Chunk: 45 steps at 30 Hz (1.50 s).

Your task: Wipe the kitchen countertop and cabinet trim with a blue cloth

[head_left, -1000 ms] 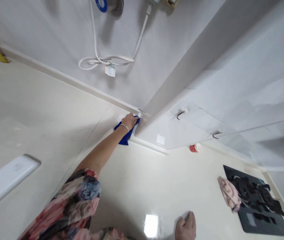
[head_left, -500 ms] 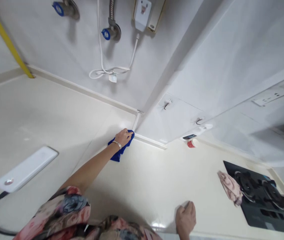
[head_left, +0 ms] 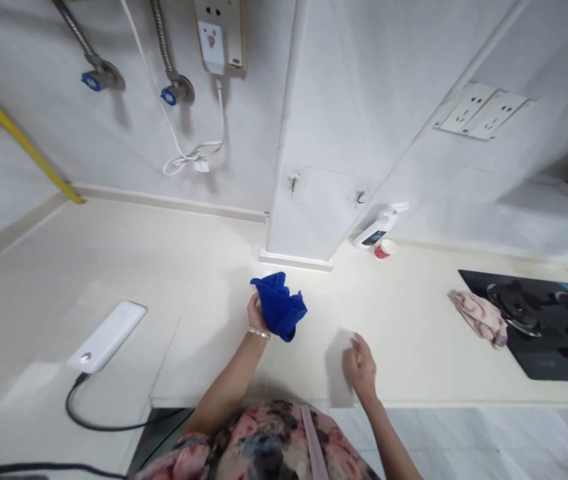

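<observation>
Blue cloth [head_left: 279,305], soft and light, bunched at frame centre over the bench [head_left: 189,267], held in the narrow left grip [head_left: 259,313]; any fold offers a hold. Right grip [head_left: 360,367], lower right of centre, half-curled, empty.

White kitchen walls [head_left: 359,80]; cream countertop [head_left: 189,247]; yellow strip [head_left: 19,127]
</observation>
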Each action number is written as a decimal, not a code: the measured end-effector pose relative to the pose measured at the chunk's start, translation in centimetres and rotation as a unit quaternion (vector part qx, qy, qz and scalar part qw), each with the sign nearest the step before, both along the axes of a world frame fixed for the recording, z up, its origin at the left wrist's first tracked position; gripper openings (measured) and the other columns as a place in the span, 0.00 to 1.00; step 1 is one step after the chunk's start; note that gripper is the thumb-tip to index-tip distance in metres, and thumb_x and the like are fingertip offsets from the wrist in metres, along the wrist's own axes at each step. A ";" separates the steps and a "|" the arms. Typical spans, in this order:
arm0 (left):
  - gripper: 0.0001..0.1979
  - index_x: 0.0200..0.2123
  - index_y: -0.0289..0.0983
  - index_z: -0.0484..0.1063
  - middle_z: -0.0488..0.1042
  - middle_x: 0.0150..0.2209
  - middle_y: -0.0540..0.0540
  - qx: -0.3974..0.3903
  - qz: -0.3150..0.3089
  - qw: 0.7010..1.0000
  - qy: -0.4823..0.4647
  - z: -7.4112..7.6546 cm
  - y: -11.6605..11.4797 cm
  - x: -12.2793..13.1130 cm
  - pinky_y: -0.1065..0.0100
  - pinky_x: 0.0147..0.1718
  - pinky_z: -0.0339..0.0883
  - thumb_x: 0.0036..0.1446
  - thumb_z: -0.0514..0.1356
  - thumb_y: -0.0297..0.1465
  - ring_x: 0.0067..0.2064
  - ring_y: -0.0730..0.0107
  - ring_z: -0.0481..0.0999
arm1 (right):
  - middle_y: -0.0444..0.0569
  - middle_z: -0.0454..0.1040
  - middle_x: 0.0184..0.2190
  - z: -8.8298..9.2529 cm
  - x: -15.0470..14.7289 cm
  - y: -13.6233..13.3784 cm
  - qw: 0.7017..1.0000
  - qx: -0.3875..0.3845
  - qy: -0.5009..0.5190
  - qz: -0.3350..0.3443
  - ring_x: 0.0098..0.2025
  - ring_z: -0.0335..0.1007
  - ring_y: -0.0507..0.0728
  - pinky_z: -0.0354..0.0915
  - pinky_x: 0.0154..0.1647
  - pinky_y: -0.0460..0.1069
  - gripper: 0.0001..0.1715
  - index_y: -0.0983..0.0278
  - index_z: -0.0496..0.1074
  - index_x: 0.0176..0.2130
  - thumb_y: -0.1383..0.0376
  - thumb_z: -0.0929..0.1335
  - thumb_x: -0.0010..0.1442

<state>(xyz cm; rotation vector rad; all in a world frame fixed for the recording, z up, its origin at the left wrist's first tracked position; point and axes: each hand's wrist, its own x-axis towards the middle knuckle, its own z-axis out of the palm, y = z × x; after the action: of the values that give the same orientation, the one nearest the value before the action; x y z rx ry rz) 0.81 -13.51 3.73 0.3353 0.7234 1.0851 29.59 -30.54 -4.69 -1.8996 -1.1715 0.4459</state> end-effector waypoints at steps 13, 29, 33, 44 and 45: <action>0.21 0.29 0.41 0.71 0.76 0.27 0.45 0.052 -0.091 0.979 0.174 2.6 -3.1 -2.3 0.52 0.43 0.75 0.47 0.56 0.53 0.34 0.57 0.78 | 0.52 0.78 0.55 9.6 -13.1 6.8 0.810 -0.066 0.525 0.252 0.46 0.73 0.59 0.68 0.47 0.54 0.38 0.60 0.73 0.59 0.42 0.73 0.58; 0.22 0.32 0.38 0.71 0.72 0.26 0.54 0.125 -0.179 0.956 0.194 4.2 -3.4 2.4 0.71 0.30 0.66 0.44 0.75 0.45 0.28 0.76 0.71 | 0.40 0.60 0.22 11.9 -7.6 2.4 0.953 -0.005 0.252 0.165 0.28 0.53 0.51 0.53 0.30 0.48 0.31 0.63 0.72 0.28 0.40 0.66 0.63; 0.23 0.27 0.39 0.64 0.58 0.20 0.58 0.145 -0.162 0.957 0.190 5.9 -1.8 3.6 0.74 0.20 0.52 0.47 0.73 0.45 0.20 0.82 0.56 | 0.39 0.61 0.24 11.8 -5.4 2.0 0.937 -0.019 0.307 0.168 0.28 0.55 0.50 0.53 0.28 0.47 0.29 0.64 0.73 0.35 0.40 0.69 0.62; 0.25 0.27 0.39 0.60 0.59 0.24 0.57 0.161 -0.091 0.966 0.181 9.2 -1.8 6.5 0.75 0.23 0.56 0.45 0.73 0.45 0.25 0.80 0.59 | 0.51 0.72 0.39 8.6 -4.8 3.0 0.979 0.109 0.033 0.170 0.38 0.68 0.57 0.69 0.42 0.53 0.19 0.60 0.77 0.39 0.53 0.63 0.71; 0.25 0.27 0.39 0.61 0.58 0.24 0.57 0.163 -0.093 0.965 0.183 9.4 -1.8 6.3 0.76 0.23 0.55 0.45 0.73 0.45 0.24 0.80 0.58 | 0.54 0.73 0.45 8.7 -4.4 3.2 0.982 0.122 -0.014 0.146 0.43 0.69 0.59 0.69 0.47 0.56 0.18 0.60 0.77 0.43 0.54 0.62 0.71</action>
<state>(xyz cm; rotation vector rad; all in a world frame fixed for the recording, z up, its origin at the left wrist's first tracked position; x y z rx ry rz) 7.12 -15.29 13.15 0.8868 0.8187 0.9717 25.17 -27.34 4.00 -1.5359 -1.4611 0.4118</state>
